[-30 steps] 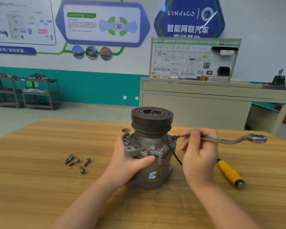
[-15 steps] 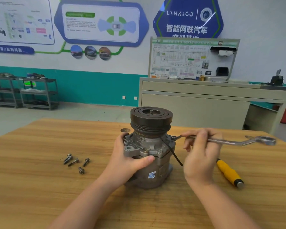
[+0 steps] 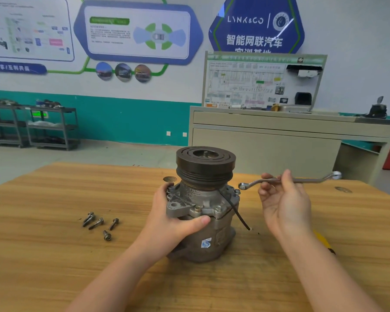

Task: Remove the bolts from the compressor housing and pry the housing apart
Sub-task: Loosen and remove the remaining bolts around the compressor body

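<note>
A grey compressor (image 3: 208,212) with a dark pulley on top stands upright in the middle of the wooden table (image 3: 54,255). My left hand (image 3: 173,224) grips its housing from the left, thumb across the front. Bolts (image 3: 217,208) still sit in the flange. My right hand (image 3: 284,203) pinches a silver ring wrench (image 3: 288,180) by its shaft, held level; the near ring end hangs just right of the housing, off the bolt. Several removed bolts (image 3: 100,224) lie on the table to the left.
A yellow-handled screwdriver (image 3: 323,242) lies on the table, mostly hidden behind my right forearm. A black strap (image 3: 234,210) hangs down the compressor's right side. Beyond the table stand a beige cabinet (image 3: 279,140) and metal shelves (image 3: 32,127).
The wrench's ring end has come off the flange bolt and moved slightly right and up. My right hand turned palm toward me. My left hand kept its grip.
</note>
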A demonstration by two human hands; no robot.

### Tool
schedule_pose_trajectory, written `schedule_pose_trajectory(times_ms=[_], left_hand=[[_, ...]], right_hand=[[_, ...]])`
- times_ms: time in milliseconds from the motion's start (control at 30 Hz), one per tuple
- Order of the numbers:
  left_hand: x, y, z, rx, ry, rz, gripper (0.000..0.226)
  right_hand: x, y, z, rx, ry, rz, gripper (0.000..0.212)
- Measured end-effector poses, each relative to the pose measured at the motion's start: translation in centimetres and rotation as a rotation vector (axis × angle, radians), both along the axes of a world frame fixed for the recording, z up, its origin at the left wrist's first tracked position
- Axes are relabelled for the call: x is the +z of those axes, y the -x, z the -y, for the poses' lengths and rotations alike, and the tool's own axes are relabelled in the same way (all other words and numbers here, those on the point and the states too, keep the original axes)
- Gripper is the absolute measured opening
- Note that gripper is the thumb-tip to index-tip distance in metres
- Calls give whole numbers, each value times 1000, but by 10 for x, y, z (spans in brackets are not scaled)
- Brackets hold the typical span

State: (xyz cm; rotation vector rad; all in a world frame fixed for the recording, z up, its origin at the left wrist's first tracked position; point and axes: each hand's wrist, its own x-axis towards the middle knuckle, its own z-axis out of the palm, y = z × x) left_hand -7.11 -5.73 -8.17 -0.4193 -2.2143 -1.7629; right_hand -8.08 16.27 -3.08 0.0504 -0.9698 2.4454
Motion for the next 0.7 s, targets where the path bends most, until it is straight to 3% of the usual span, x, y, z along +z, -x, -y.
schedule_pose_trajectory(times_ms=[300,467,633,700], left_hand=[[3,-4,-1,-17,-12,0,123],[4,-5,0,-16,-3,-2,122],[4,-5,0,-12,8,2,128],[3,-5,0,-19,-4,8,126]], right_hand=[[-1,-30,20,-516,-713,-430,15],[-8,-31,23,-568,-939,-499,14],[-14,-27,26,-721,-1114,-547,39],[-15,-25,30,-803,-1184,-591,32]])
